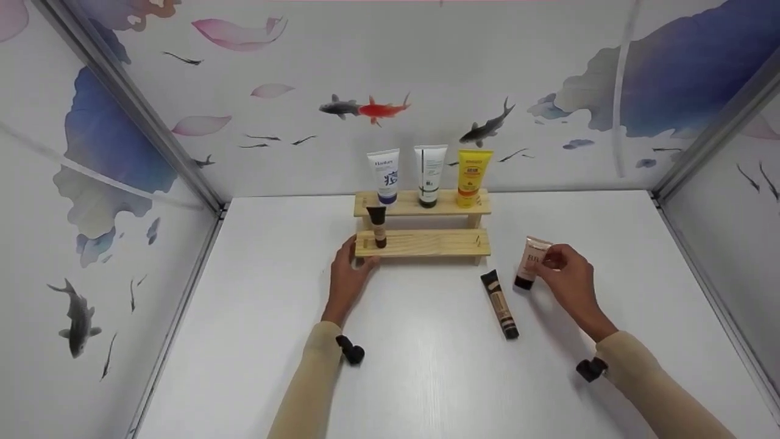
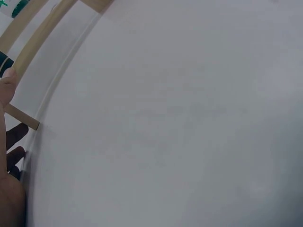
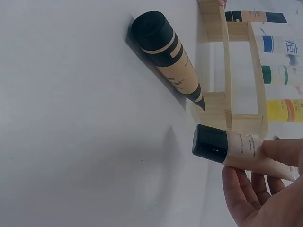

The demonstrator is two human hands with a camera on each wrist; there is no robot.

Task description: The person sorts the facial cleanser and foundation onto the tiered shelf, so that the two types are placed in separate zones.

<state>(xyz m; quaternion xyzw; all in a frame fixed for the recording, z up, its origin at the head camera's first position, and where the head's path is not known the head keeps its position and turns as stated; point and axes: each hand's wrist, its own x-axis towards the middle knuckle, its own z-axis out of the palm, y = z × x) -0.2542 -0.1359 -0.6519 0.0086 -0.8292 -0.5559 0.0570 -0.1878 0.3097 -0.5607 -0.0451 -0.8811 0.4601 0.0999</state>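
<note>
My right hand [image 1: 571, 279] pinches a pink BB cream tube [image 1: 530, 259] between thumb and fingers, its black cap [image 3: 209, 143] pointing down and clear of the fingers. Just left of it a beige and black tube [image 1: 499, 305] lies on the table. My left hand [image 1: 346, 279] holds the left end of a two-step wooden stand [image 1: 432, 244], thumb at the front edge of the lower step and fingers round the side. A small black and beige tube [image 1: 379, 228] stands cap-down on that step, near the left thumb.
On the upper step stand a white and blue tube [image 1: 385, 174], a white tube with a dark cap [image 1: 430, 174] and a yellow tube [image 1: 473, 177]. Printed panels [image 1: 274, 122] enclose the white table [image 1: 414, 366] at the back and sides.
</note>
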